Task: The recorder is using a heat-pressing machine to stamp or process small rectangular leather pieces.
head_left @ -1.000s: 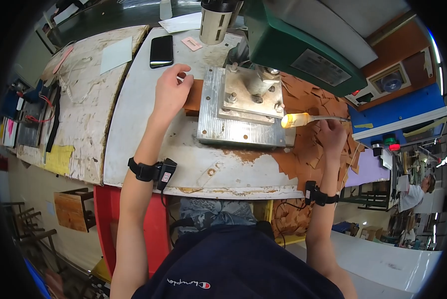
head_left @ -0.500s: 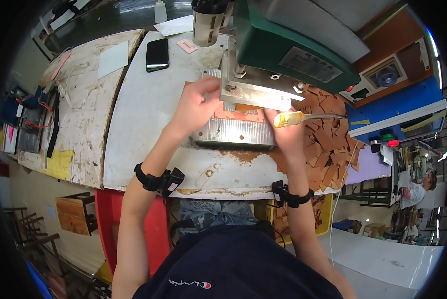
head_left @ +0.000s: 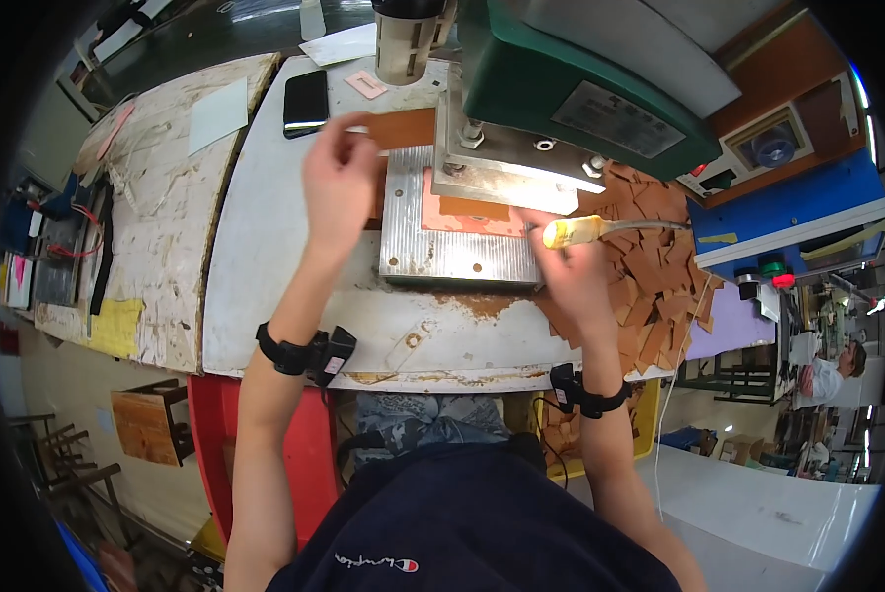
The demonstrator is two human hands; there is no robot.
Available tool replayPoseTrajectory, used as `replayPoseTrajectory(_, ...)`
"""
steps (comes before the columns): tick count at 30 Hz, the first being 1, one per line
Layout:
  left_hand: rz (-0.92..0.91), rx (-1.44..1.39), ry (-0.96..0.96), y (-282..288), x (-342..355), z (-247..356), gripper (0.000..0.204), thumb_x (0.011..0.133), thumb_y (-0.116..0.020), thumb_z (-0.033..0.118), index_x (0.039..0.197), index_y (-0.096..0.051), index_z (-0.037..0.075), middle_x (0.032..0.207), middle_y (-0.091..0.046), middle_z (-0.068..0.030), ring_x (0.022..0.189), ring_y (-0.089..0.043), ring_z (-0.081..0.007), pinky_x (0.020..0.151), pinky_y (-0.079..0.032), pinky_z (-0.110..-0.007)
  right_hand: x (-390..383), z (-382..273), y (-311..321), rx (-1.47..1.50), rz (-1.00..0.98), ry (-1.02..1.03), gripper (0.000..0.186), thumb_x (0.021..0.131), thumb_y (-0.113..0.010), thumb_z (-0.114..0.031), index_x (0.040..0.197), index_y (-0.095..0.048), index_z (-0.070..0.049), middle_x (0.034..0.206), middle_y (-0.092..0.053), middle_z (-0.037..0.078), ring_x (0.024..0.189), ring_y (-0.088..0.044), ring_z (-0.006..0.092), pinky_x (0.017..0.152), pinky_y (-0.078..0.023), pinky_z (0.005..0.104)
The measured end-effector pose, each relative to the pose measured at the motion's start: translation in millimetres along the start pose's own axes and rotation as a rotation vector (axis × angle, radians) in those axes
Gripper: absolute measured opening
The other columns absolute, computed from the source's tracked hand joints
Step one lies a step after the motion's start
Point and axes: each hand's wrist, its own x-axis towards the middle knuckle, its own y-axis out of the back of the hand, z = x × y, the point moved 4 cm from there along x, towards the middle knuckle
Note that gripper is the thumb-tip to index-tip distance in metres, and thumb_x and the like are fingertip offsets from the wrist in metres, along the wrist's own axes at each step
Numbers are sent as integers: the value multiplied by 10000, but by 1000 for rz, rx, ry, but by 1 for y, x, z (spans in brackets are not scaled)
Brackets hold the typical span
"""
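My left hand (head_left: pixel 338 178) is raised at the left of the green press (head_left: pixel 561 89), its fingers closed on the left end of a brown leather strip (head_left: pixel 403 128). Below the press head lies a ridged metal plate (head_left: pixel 432 259) with a pink template (head_left: pixel 442 219) on it. A smaller brown leather piece (head_left: pixel 474 208) rests on the template, partly under the metal block (head_left: pixel 511 187). My right hand (head_left: pixel 573 276) is at the plate's right edge beside a lit lamp (head_left: pixel 571 232); motion blurs its fingers, and the lamp partly covers them. More brown leather (head_left: pixel 375 197) shows beside the plate.
Many cut leather pieces (head_left: pixel 650 266) are heaped to the right of the plate. A phone (head_left: pixel 306 104), a pink tag (head_left: pixel 366 85) and a cup-like container (head_left: pixel 403 49) occupy the far table. A blue control box (head_left: pixel 788 232) stands at the right.
My left hand has moved left and away from the press, with the leather strip now in view beside it. My right hand has shifted slightly down and outward from the template.
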Motion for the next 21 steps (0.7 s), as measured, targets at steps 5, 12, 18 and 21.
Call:
replayPoseTrajectory(5,186,72,-22,32,23,-22,266,909,-491,75,1056,-693,-16,731,-602,8,614,-459,-64,552,-385,-242,-34,62,33,-316,89,-455,211,931,-575,-123,1073,-702,-32,768,-681,172,652,-657,293,666,-508,381)
replayPoseTrajectory(12,33,198,33,26,22,-36,234,874,-531,86,984,-728,21,765,-674,-60,636,-555,-105,613,-460,-265,-33,116,66,-402,202,-455,318,846,-655,-116,1161,-645,-77,1010,-651,138,836,-661,307,746,-517,410)
replayPoseTrajectory(18,-36,281,12,26,20,-37,212,837,-601,66,1001,-731,35,819,-694,-63,713,-610,-136,680,-500,-287,-24,130,67,-576,145,-129,383,835,-657,-79,1213,-599,-59,920,-665,123,770,-654,218,701,-513,298)
replayPoseTrajectory(21,-80,274,80,26,19,-36,217,826,-619,63,1015,-723,38,850,-697,-68,719,-619,-146,679,-503,-292,-26,133,78,-267,123,-405,308,825,-659,-193,1092,-647,-38,922,-667,156,818,-657,343,739,-514,389)
